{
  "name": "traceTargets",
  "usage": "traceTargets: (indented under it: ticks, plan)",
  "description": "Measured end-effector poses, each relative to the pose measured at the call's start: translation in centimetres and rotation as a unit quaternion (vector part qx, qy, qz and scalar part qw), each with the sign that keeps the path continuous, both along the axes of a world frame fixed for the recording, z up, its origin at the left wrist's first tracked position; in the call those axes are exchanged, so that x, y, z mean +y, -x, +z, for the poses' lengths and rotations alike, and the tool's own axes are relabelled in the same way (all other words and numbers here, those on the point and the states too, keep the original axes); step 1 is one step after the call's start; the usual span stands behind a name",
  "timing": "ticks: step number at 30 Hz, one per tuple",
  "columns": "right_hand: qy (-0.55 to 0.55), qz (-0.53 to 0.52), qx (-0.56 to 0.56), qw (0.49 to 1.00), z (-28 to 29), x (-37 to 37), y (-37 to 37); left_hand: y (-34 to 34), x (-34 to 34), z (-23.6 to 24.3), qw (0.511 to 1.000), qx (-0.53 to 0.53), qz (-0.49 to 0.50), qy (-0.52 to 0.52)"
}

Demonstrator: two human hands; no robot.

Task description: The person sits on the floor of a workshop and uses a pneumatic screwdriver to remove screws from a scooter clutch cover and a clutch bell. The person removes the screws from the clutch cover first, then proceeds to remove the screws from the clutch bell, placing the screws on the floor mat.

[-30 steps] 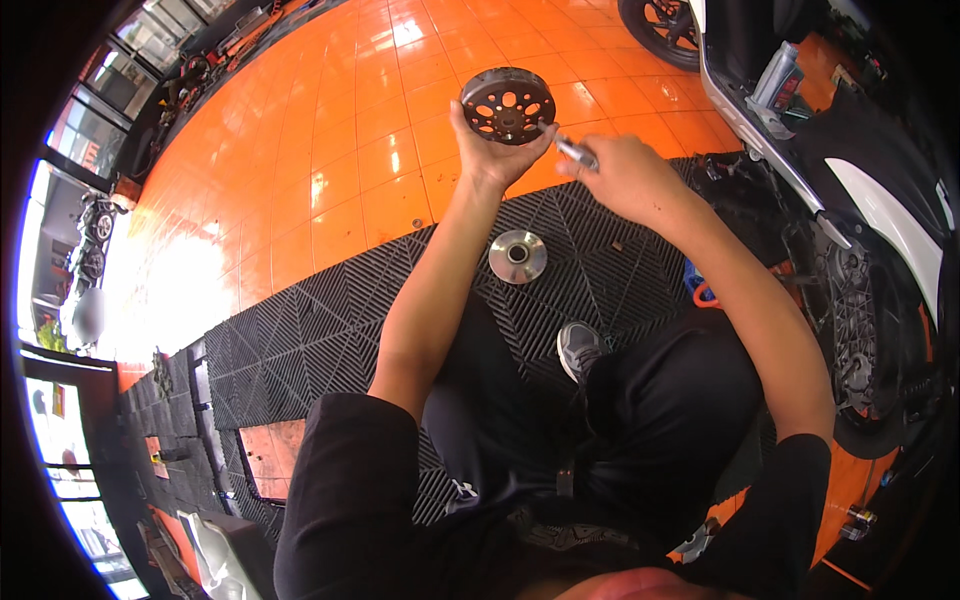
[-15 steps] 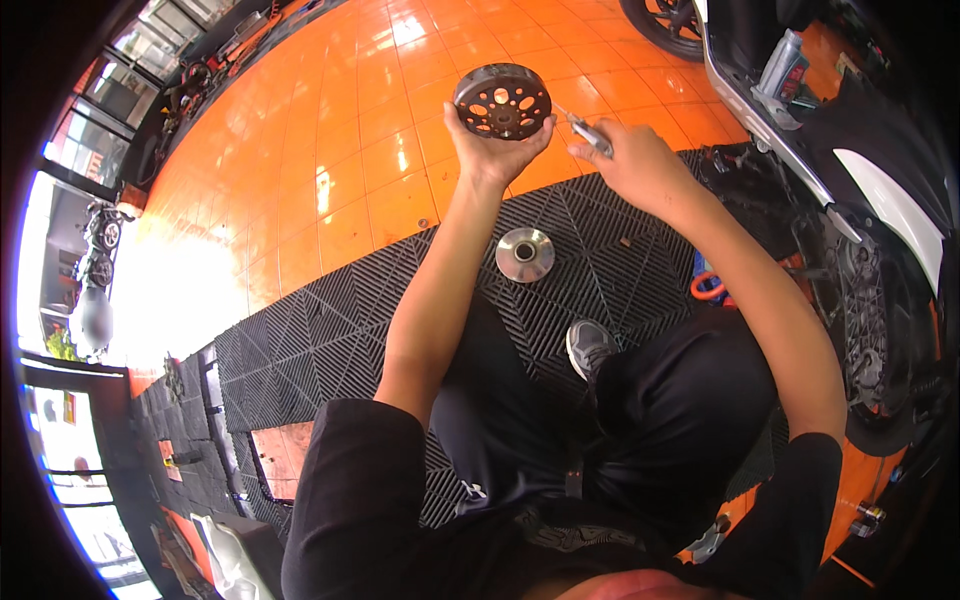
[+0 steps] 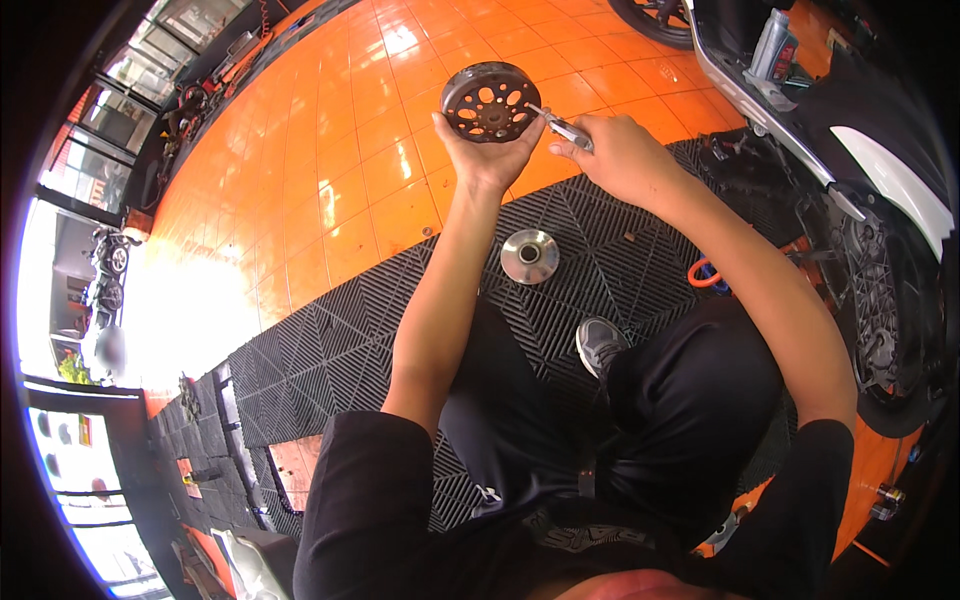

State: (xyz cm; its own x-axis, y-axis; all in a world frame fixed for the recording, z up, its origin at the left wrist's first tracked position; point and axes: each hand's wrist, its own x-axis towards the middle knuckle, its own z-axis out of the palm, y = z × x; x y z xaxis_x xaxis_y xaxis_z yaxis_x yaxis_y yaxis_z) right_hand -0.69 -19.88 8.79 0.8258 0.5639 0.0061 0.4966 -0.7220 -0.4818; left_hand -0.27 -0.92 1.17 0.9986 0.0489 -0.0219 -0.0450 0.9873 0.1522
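Observation:
My left hand [image 3: 488, 162] is raised over the orange floor, its fingers wrapped around the lower rim of a dark clutch bell [image 3: 493, 114]. The bell is a shallow round drum, its holed face turned toward me. In my right hand [image 3: 625, 152] I grip a slim silver-grey tool [image 3: 570, 133] with a thin tip; its exact kind does not show. That tip overlaps the bell's right side, but I cannot tell if it touches. Below the hands, a shiny metal pulley disc [image 3: 529, 257] with a central hole lies on the black ribbed mat [image 3: 400, 330].
At the right stands a scooter [image 3: 880, 190] with its engine side exposed and a grey bottle [image 3: 772, 45] on it. An orange ring-shaped thing [image 3: 703, 273] lies near my right knee. My shoe [image 3: 600, 345] rests on the mat. Orange tiles [image 3: 350, 130] stretch away ahead.
The clutch bell has shifted slightly left and turned a little. My right hand has moved left, bringing the tool's tip over the bell's right side.

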Motion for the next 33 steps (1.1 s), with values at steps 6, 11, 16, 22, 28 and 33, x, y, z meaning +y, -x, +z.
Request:
traceTargets:
  ticks: [6, 11, 16, 22, 28, 33]
  plan:
    - [0.039, 0.014, 0.043, 0.998, 0.0, 0.6, 0.7, -0.4, 0.0, -0.7, 1.0, -0.007, -0.008, -0.026]
    - [0.053, 0.019, 0.067, 0.996, 0.2, 0.9, 0.6, 0.0, -0.4, -0.9, 0.998, 0.006, -0.022, -0.054]
    - [0.091, 0.007, 0.065, 0.994, -1.0, 1.8, 0.3, 0.0, -0.3, -1.3, 0.998, -0.012, -0.033, -0.053]
    - [0.047, 0.055, 0.046, 0.996, -0.6, 1.5, 1.2, 0.9, -1.6, 0.5, 0.991, 0.024, -0.008, -0.13]
    - [0.07, 0.05, 0.028, 0.996, -0.6, 1.2, 0.9, 0.1, -1.1, -0.9, 0.992, 0.003, -0.002, -0.125]
    - [0.046, 0.046, 0.021, 0.998, -0.6, 1.0, 0.9, 0.6, -1.6, -0.6, 0.994, -0.011, -0.023, -0.108]
